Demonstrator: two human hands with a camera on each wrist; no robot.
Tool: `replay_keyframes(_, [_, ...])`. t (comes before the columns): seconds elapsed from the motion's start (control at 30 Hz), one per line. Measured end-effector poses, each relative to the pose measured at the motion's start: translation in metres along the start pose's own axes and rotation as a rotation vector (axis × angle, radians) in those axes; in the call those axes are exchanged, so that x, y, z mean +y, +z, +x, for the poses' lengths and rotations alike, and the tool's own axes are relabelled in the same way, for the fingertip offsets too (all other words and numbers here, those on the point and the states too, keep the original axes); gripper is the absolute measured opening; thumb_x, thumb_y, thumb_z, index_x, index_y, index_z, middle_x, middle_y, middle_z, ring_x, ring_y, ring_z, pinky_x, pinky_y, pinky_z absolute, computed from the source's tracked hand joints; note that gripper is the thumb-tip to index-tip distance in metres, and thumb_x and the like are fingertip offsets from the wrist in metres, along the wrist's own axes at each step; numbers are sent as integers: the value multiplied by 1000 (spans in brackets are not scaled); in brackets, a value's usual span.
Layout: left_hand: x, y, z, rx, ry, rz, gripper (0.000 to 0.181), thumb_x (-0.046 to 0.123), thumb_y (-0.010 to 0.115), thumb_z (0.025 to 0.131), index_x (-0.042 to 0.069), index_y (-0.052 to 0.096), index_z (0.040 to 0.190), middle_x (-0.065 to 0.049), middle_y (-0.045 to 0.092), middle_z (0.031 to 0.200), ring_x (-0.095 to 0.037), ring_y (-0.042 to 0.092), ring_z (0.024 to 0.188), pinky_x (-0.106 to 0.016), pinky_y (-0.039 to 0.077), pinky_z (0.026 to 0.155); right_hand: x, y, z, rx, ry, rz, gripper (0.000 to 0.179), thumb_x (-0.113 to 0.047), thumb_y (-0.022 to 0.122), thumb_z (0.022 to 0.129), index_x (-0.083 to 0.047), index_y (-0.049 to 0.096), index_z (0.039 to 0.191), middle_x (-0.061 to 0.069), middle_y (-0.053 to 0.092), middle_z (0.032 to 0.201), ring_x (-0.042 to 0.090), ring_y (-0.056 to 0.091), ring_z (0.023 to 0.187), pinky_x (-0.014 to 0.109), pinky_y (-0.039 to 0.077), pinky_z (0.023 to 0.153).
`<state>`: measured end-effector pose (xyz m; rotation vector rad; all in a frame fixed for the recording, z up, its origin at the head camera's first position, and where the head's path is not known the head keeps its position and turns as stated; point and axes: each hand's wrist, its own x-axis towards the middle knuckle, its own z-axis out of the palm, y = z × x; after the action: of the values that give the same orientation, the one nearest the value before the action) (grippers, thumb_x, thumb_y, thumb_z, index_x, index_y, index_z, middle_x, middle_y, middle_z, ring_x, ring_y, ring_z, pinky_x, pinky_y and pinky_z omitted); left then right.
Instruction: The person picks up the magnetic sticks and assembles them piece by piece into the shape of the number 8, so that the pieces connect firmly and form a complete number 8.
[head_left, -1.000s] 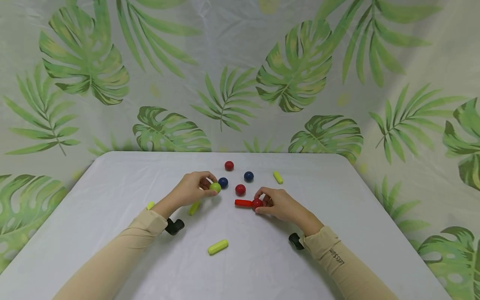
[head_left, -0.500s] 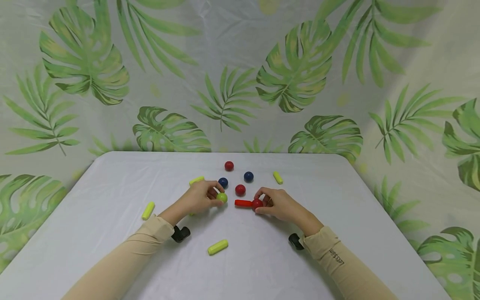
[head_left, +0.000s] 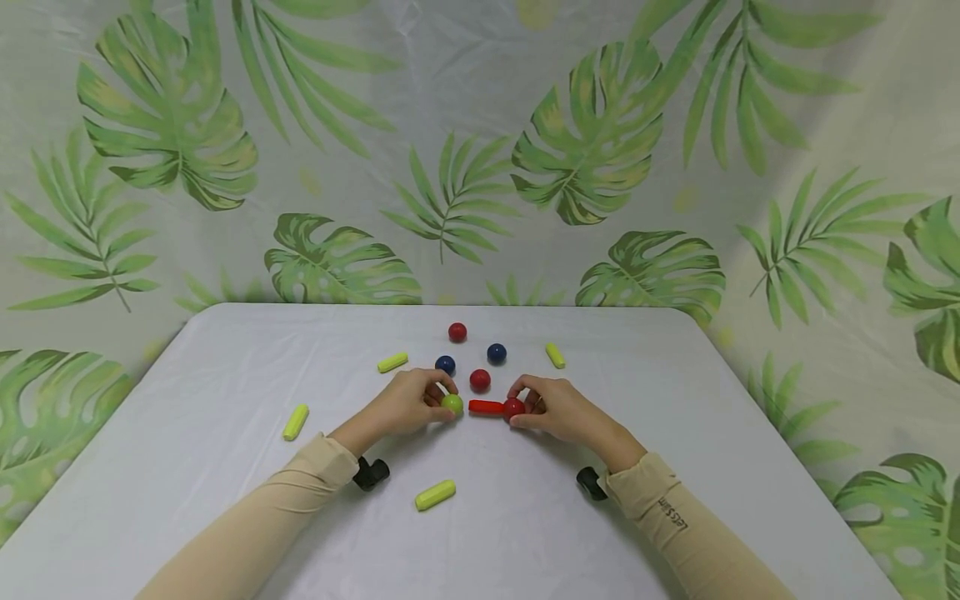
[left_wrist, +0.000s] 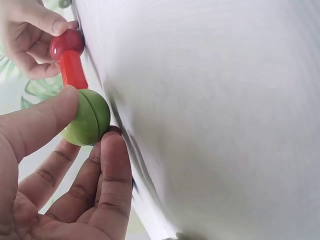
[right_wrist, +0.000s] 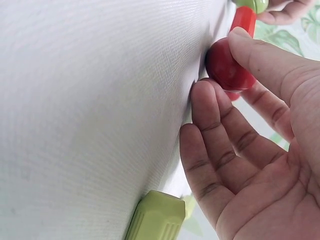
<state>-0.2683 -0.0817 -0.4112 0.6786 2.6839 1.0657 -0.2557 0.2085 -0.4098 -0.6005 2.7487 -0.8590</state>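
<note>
1. The left hand (head_left: 411, 402) pinches the green ball (head_left: 452, 404); its thumb and fingers are clamped on it, and a groove runs round the ball.
2. The right hand (head_left: 558, 406) pinches the red ball (head_left: 513, 408) between thumb and fingers; its other fingers stand loosely bent beside the tabletop (head_left: 540, 533).
3. The red stick (head_left: 486, 407) is joined to the red ball and points from it toward the green ball; in the head view a narrow gap parts the stick's end from the green ball.
4. Beyond the hands lie a middle red ball (head_left: 480, 381), just past the red stick, and a far red ball (head_left: 457, 332); a left blue ball (head_left: 445, 365) is near the left hand's fingers; a right blue ball (head_left: 497, 354) lies between the middle red ball and the far edge.
5. Four yellow sticks (head_left: 435, 495) lie well apart; one is nearest the person, two are on the left, one on the far right.
6. A leaf-print cloth (head_left: 450, 200) hangs behind the tabletop.
</note>
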Motion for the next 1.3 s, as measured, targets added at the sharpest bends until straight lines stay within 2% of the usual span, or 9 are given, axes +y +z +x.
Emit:
replay_keyframes(0.17, [2, 3, 1, -1, -4, 5, 26, 15, 87, 92, 14, 74, 115, -3, 78, 101, -11, 69, 90, -32, 58, 85, 0, 0, 0, -2, -8, -4, 30, -24, 83, 96, -16, 67, 120, -1, 66, 89, 12, 58, 76, 26, 49, 70])
replay_keyframes(0.47, [5, 7, 3, -4, -9, -7, 27, 14, 87, 91, 14, 74, 115, -2, 77, 100, -11, 67, 88, -30, 57, 83, 0, 0, 0, -8, -19, -12, 30, -23, 83, 96, -15, 67, 121, -1, 67, 89, 11, 59, 77, 25, 50, 72])
replay_keyframes(0.67, [5, 8, 3, 0, -20, -11, 28, 14, 87, 91, 14, 74, 115, -2, 76, 101, -12, 67, 89, -32, 57, 86, 0, 1, 1, -10, 6, -6, 30, -23, 83, 96, -18, 67, 121, -2, 66, 89, 12, 59, 78, 26, 50, 74])
replay_keyframes(1.03, [-1, 6, 2, -20, -36, -76, 27, 15, 84, 94, 16, 75, 120, -3, 75, 107, -13, 71, 97, -37, 59, 93, 2, -2, 0, -6, -15, -24, 31, -24, 82, 97, -16, 67, 124, -2, 67, 88, 12, 58, 78, 26, 50, 72])
replay_keyframes(1.3, [-4, 8, 2, -19, -48, -104, 27, 13, 82, 96, 17, 75, 121, -3, 75, 108, -15, 70, 99, -35, 58, 88, 2, -2, -1, 2, -35, -34, 32, -23, 81, 98, -15, 67, 125, -2, 67, 86, 12, 57, 77, 25, 49, 71])
